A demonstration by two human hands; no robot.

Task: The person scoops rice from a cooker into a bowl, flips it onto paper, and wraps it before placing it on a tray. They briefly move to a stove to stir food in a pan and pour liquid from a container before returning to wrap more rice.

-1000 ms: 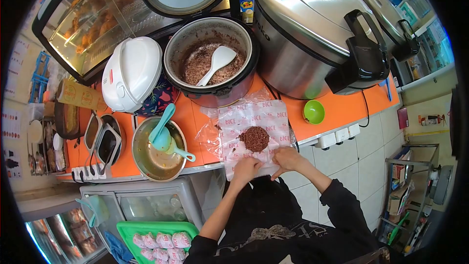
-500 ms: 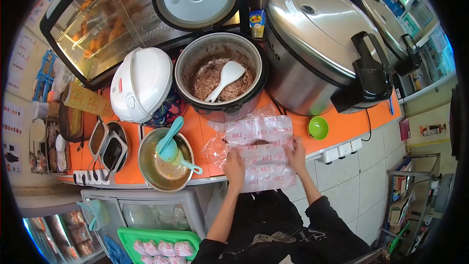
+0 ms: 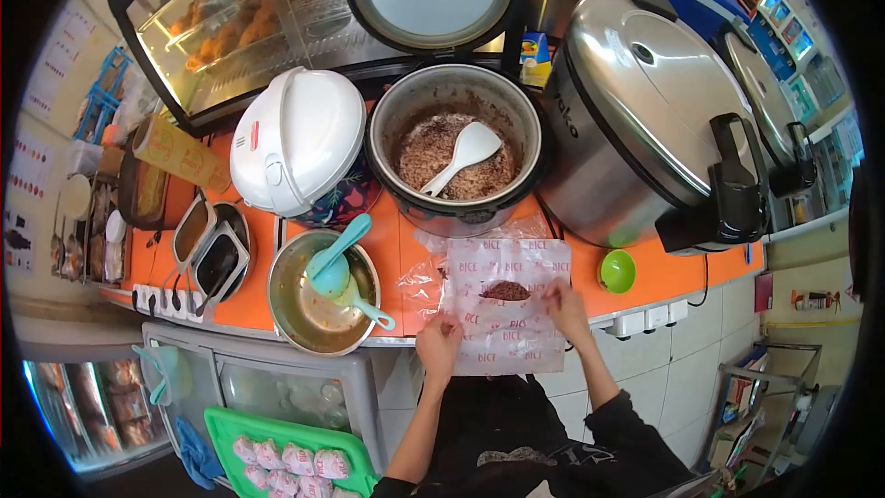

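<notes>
A printed paper wrapper [image 3: 510, 346] lies spread at the counter's front edge, its lower part hanging toward my body. On it sits a small mound of brown rice [image 3: 506, 291]. My left hand [image 3: 441, 345] is closed at the wrapper's left edge, fingertips on the paper. At the right edge, my right hand [image 3: 567, 311] pinches the paper beside the rice. Crumpled clear plastic [image 3: 426, 284] lies under and left of the wrapper. Behind it stands an open rice cooker [image 3: 456, 138] of brown rice, with a white rice paddle [image 3: 466, 157] resting inside.
A steel bowl [image 3: 278, 300] holding turquoise and pale green scoops sits left. A green bowl [image 3: 617, 271] is right, before a large steel cooker [image 3: 645, 120]. A white-lidded cooker [image 3: 309, 143] stands left of the open one. Wrapped bundles fill a green tray [image 3: 219, 424] below.
The wrapper has opened out flatter, showing more of the rice mound. My left hand has moved slightly lower along its edge. The camera view has shifted, so the counter things appear further right.
</notes>
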